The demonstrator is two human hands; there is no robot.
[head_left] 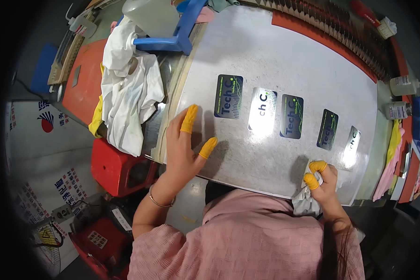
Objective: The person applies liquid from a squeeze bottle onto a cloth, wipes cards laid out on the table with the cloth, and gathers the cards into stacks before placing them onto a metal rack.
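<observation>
My left hand (184, 151) hovers at the left edge of the white work surface, fingers apart and holding nothing, with yellow finger cots on the thumb and a finger. Pinched in my right hand (325, 184) is a crumpled white cloth (305, 201), near the surface's front edge; it too wears yellow finger cots. Several metal cards printed "Tech C" lie in a row: a dark card (228, 96) nearest my left hand, a shiny card (262, 108), another dark card (291, 116), a dark card (327, 129) and a glaring card (351, 147) near my right hand.
A white cloth (130, 93) drapes over the left side beside a blue plastic frame (168, 43). A red stool (116, 168) stands below it. Along the back runs a rack of thin upright plates (331, 35). Bottles (397, 110) stand at the right.
</observation>
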